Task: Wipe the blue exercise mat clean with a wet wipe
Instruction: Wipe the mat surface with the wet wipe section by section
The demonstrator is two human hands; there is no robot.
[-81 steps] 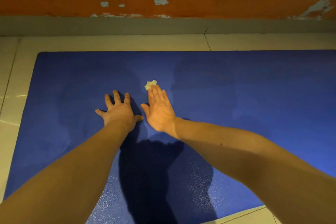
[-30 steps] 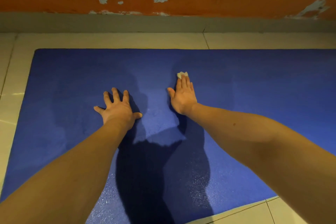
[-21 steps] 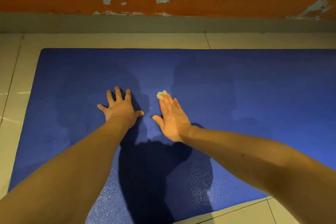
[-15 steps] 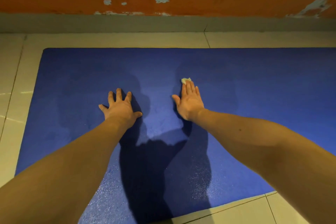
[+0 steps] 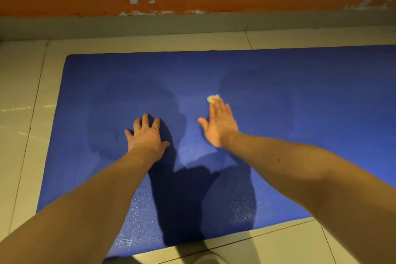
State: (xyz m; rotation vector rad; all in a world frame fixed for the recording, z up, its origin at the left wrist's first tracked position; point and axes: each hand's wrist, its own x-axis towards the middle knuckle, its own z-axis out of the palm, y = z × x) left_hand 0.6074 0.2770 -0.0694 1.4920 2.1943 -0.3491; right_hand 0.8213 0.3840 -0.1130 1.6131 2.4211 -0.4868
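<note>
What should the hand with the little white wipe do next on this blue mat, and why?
Probably slide the right hand rightward across the blue textured exercise mat, pressing the crumpled white wet wipe under its straight fingertips. Darker, damp-looking patches lie near both hands, while the mat's right stretch looks evenly dry. The left hand lies spread on the mat, bracing.
</note>
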